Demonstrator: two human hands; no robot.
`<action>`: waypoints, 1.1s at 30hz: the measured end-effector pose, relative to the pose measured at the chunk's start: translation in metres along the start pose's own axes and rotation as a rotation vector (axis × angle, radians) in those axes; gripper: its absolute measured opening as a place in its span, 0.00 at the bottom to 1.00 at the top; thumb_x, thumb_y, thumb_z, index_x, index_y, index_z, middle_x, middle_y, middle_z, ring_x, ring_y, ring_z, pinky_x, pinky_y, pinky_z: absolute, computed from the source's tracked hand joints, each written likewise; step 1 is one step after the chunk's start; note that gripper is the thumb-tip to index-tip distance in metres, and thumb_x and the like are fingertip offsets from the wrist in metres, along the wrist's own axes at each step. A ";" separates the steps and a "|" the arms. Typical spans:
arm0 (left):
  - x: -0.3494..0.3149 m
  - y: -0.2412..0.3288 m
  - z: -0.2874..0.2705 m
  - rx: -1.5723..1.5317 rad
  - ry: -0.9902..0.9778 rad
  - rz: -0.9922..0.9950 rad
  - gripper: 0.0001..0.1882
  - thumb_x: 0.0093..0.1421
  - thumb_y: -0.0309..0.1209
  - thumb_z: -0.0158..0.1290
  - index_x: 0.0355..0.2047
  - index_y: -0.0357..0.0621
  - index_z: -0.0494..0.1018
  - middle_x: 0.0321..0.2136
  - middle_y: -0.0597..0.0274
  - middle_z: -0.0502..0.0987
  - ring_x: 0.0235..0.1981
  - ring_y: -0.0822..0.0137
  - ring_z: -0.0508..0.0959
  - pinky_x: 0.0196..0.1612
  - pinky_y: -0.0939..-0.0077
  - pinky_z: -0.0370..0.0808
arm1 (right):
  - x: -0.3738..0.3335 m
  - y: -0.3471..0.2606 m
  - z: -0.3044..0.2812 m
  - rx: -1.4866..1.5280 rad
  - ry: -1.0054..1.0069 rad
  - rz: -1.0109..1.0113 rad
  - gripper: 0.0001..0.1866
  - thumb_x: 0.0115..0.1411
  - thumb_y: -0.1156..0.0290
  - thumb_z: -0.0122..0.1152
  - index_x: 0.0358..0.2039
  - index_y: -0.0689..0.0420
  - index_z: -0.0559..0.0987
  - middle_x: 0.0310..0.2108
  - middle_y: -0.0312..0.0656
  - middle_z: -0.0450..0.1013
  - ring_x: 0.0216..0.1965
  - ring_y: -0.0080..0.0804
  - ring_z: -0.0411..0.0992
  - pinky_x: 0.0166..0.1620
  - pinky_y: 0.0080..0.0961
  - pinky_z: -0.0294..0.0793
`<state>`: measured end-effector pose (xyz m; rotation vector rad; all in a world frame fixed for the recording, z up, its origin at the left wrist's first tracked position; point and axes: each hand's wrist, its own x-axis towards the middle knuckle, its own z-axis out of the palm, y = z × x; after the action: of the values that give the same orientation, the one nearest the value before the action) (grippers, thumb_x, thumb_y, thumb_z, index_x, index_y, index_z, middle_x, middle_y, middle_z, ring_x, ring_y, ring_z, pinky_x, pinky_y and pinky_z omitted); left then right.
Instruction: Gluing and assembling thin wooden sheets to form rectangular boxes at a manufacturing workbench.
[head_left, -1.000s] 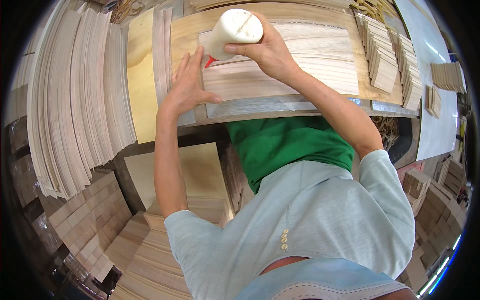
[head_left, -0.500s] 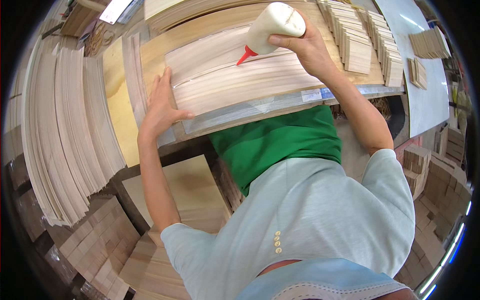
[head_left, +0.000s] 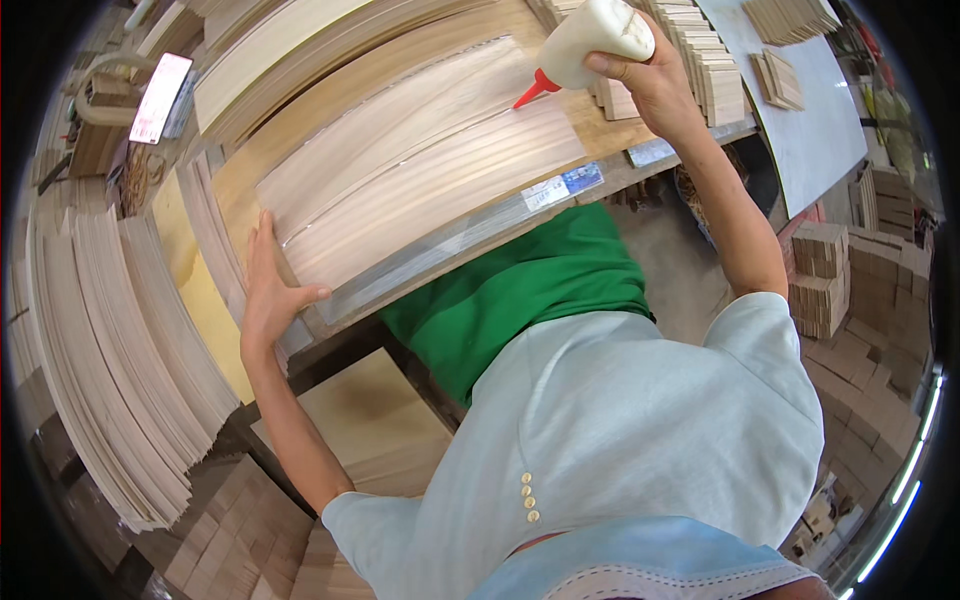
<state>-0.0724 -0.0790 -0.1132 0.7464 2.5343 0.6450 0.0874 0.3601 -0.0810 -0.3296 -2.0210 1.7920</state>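
Head view: a white glue bottle (head_left: 598, 38) with a red nozzle is held in the right hand (head_left: 650, 75) above the far right part of the table (head_left: 470, 60). Its long axis is tilted, the nozzle pointing down and to the left at the pale wood strips (head_left: 420, 180) laid side by side. The fingers of the right hand are wrapped closed around the bottle's body. The left hand (head_left: 265, 290) is laid flat and open at the left end of the strips, fingers stretched out and pressed against their edge, nothing being grasped.

Compared with half a second earlier, the bottle is seen further to the right and nearer the upper rim, at the right end of the strips, while the left hand has stayed at their left end.

The table is of light wood with a metal strip along its near edge. Long thin boards (head_left: 110, 340) are stacked at the left, small wood blocks (head_left: 700, 60) at the far right, and further block stacks (head_left: 830, 280) on the floor at the right. A green apron and a light shirt are seen below.
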 end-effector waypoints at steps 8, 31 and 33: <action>0.001 0.004 0.001 0.024 -0.017 0.030 0.64 0.28 0.26 0.68 0.68 0.42 0.46 0.68 0.52 0.50 0.70 0.53 0.44 0.70 0.63 0.45 | -0.002 -0.001 -0.028 0.000 0.092 0.007 0.31 0.50 0.79 0.67 0.55 0.62 0.67 0.47 0.39 0.72 0.51 0.28 0.69 0.54 0.25 0.68; 0.038 0.106 0.052 0.366 -0.138 0.311 0.62 0.32 0.36 0.73 0.67 0.48 0.49 0.68 0.45 0.44 0.69 0.47 0.44 0.67 0.52 0.47 | 0.020 0.019 -0.011 0.404 0.525 0.082 0.21 0.54 0.73 0.64 0.48 0.60 0.70 0.40 0.41 0.75 0.37 0.31 0.77 0.36 0.29 0.80; 0.039 0.106 0.052 0.346 -0.132 0.310 0.62 0.32 0.36 0.73 0.67 0.48 0.49 0.68 0.45 0.43 0.69 0.48 0.43 0.67 0.52 0.48 | 0.028 0.034 -0.011 0.359 0.544 0.022 0.23 0.54 0.74 0.65 0.49 0.60 0.68 0.40 0.42 0.74 0.36 0.31 0.77 0.32 0.26 0.79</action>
<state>-0.0342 0.0388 -0.1086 1.2754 2.4553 0.2369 0.0646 0.3872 -0.1095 -0.6443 -1.3054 1.7882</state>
